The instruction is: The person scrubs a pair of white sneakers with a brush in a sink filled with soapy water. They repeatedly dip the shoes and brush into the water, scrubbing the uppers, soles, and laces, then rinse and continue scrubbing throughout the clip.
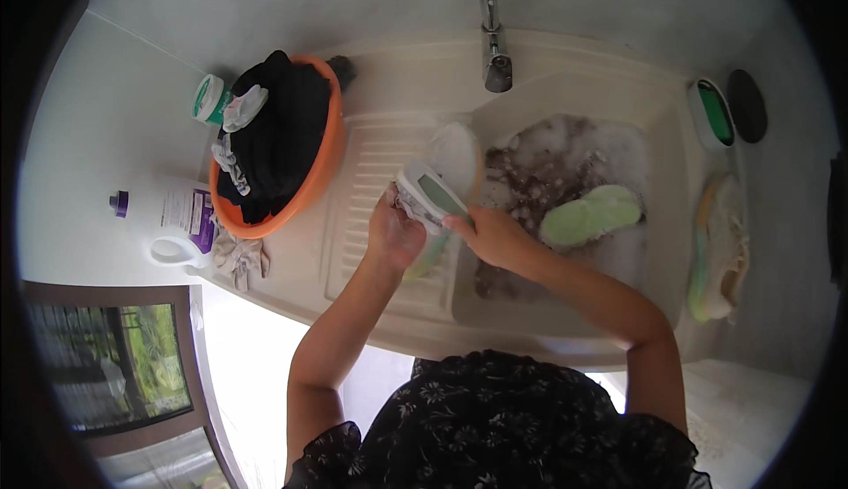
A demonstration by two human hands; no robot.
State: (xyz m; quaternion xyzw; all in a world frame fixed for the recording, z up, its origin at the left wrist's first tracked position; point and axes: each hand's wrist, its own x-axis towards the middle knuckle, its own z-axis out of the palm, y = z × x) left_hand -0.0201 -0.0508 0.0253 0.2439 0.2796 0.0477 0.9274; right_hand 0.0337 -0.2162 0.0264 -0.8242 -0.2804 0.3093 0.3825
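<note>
My right hand [499, 235] grips a white scrub brush [435, 194] with a green panel on its back, held over the ribbed washboard. My left hand [395, 233] is closed from the left around a soapy, greyish-white bundle under the brush; its kind is mostly hidden. Behind both hands a pale shoe [456, 155] lies on the washboard, partly covered by them. A light green insole [592, 216] floats in the brown, foamy water [565, 158] of the basin to the right.
An orange tub [329, 155] of dark clothes stands left, beside a white jug [181, 224] and a crumpled cloth [240, 257]. Another pale shoe [720, 250] rests on the right ledge, near a green-filled container [712, 114] and its dark lid [747, 106]. A faucet [497, 65] overhangs the sink.
</note>
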